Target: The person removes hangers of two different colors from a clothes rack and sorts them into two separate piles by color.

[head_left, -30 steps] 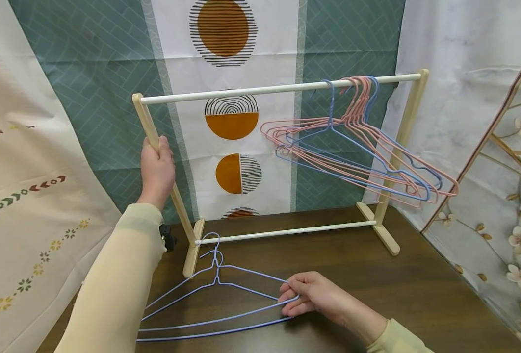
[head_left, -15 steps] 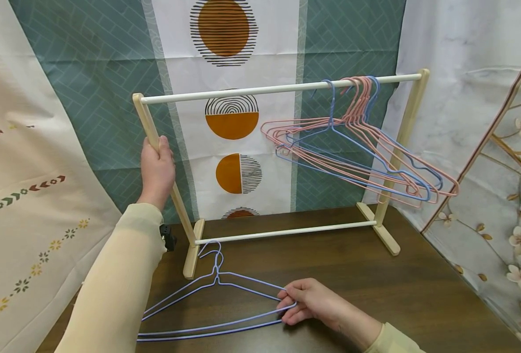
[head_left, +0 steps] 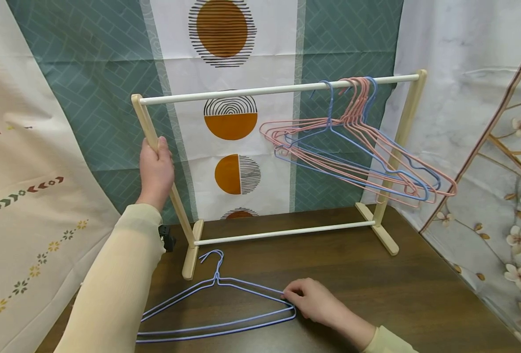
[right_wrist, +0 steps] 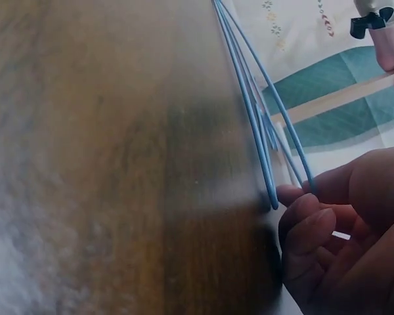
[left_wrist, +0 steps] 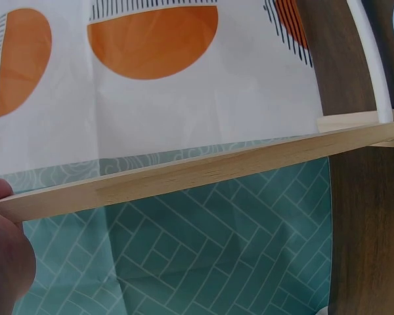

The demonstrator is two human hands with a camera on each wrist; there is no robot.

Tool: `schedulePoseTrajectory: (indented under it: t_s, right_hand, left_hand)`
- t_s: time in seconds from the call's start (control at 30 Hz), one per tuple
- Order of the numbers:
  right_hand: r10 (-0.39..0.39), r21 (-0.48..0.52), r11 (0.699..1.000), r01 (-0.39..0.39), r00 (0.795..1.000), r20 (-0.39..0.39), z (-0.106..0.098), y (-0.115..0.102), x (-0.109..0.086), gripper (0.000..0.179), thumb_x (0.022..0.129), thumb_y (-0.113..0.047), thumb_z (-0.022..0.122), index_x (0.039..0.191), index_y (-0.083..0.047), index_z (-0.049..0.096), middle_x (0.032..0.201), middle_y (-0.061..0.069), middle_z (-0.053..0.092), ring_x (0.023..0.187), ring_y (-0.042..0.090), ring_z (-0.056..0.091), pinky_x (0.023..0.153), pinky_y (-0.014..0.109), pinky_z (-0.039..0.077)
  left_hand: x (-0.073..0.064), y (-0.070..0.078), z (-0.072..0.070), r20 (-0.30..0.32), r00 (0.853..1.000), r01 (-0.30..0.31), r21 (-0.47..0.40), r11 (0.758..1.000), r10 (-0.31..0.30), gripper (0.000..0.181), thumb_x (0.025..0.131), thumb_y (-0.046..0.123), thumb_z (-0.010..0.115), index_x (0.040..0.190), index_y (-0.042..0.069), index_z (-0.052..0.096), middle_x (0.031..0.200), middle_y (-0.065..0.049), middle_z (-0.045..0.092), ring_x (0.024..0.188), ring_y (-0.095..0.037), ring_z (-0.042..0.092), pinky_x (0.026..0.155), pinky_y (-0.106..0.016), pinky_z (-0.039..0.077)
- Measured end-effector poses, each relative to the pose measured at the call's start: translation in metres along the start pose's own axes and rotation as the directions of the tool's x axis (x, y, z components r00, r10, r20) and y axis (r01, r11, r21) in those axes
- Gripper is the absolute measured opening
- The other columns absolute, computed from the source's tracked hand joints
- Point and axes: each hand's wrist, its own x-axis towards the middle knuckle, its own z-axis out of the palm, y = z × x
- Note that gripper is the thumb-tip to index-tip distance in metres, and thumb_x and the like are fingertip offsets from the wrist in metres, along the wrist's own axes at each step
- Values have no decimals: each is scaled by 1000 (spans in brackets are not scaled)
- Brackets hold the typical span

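Note:
My left hand (head_left: 156,169) grips the pale wooden left post (head_left: 179,208) of a small clothes rack, a little below its top. In the left wrist view part of that hand shows around the post (left_wrist: 203,172). My right hand (head_left: 317,303) pinches the right corner of a thin lilac-blue clothes hanger (head_left: 252,284). A second, matching hanger (head_left: 218,336) lies beneath it on the table, the two nearly lined up. In the right wrist view the held hanger (right_wrist: 284,111) sits slightly above the other at its corner, between thumb and fingers. My left sleeve covers the hangers' left ends.
Several pink hangers (head_left: 353,110) and blue hangers (head_left: 330,108) hang bunched near the right end of the rack's white top rail (head_left: 251,91). A lower white rail (head_left: 282,234) joins the feet on the dark wooden table (head_left: 340,274). Patterned cloths (head_left: 123,98) surround it.
The right hand has lowered the upper hanger toward the lower one, its hook coming down to lie over the other hook. The left hand stays on the post.

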Motion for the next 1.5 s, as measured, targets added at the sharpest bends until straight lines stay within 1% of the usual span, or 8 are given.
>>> schedulePoseTrajectory:
  t_s: [0.23, 0.53, 0.63, 0.93, 1.1, 1.2, 1.4, 1.5]
  right_hand:
    - [-102, -208, 975, 80, 990, -97, 2, -3, 0, 4, 102, -23, 81, 101, -21, 84, 93, -16, 65, 84, 4, 58, 76, 34, 50]
    - [-80, -187, 981, 43, 978, -194, -24, -24, 3, 8, 106, -23, 78, 111, -19, 83, 102, -12, 68, 71, 6, 61, 70, 32, 50]
    - [-83, -170, 985, 34, 954, -287, -44, -39, 3, 11, 107, -22, 77, 116, -21, 82, 103, -11, 70, 68, 7, 59, 66, 32, 49]
    - [-136, -112, 990, 91, 841, -524, -107, -82, -16, 25, 111, -23, 72, 135, -15, 75, 98, 3, 70, 69, 16, 65, 60, 33, 51]
    - [-186, -112, 983, 149, 749, -636, -132, -94, -36, 33, 114, -24, 68, 146, -18, 69, 101, 4, 68, 62, 19, 65, 55, 31, 54]
    - [-209, -137, 978, 160, 653, -728, -144, -98, -47, 37, 113, -19, 68, 150, -20, 67, 111, -1, 66, 63, 14, 66, 55, 25, 54]
    - [-231, -146, 963, 226, 420, -878, -163, -102, -63, 37, 111, -8, 67, 147, -13, 70, 120, -8, 66, 73, 4, 68, 57, 15, 52]
    - [-239, -156, 954, 256, 334, -912, -171, -100, -66, 35, 110, -5, 67, 145, -5, 69, 127, -7, 65, 72, 1, 68, 56, 13, 51]
  left_hand:
    - [-2, 1, 0, 1, 1000, -3, 2, 1000, 3, 52, 117, 59, 34, 139, 12, 42, 97, -2, 47, 74, -17, 48, 65, -29, 43]
    - [-2, 3, 0, -1, 1000, -6, 14, 1000, 6, 52, 118, 58, 33, 138, 11, 43, 97, -3, 48, 74, -17, 47, 64, -30, 43]
    - [-1, 3, 0, -2, 1000, -4, 13, 1000, 5, 52, 117, 58, 33, 137, 11, 43, 97, -3, 47, 74, -18, 47, 64, -30, 43]
    - [0, 1, 0, -2, 1000, -2, 4, 1000, 2, 50, 118, 57, 33, 136, 11, 43, 97, -3, 48, 73, -17, 47, 63, -29, 43]
    - [0, 2, 0, -8, 1000, -5, 9, 1000, 5, 52, 117, 58, 33, 137, 11, 43, 97, -3, 47, 73, -18, 46, 64, -30, 42]
    - [1, 2, 0, -11, 1000, -9, 6, 1000, 9, 51, 117, 58, 34, 136, 11, 44, 97, -3, 48, 73, -17, 46, 64, -30, 42]
    - [1, 2, 0, -15, 1000, -10, 13, 1000, 11, 52, 117, 58, 34, 135, 10, 44, 98, -3, 48, 74, -18, 46, 65, -31, 42]
    - [0, 1, 0, -11, 1000, -3, 15, 1000, 3, 52, 118, 57, 33, 137, 10, 43, 99, -3, 47, 74, -19, 46, 65, -31, 42]
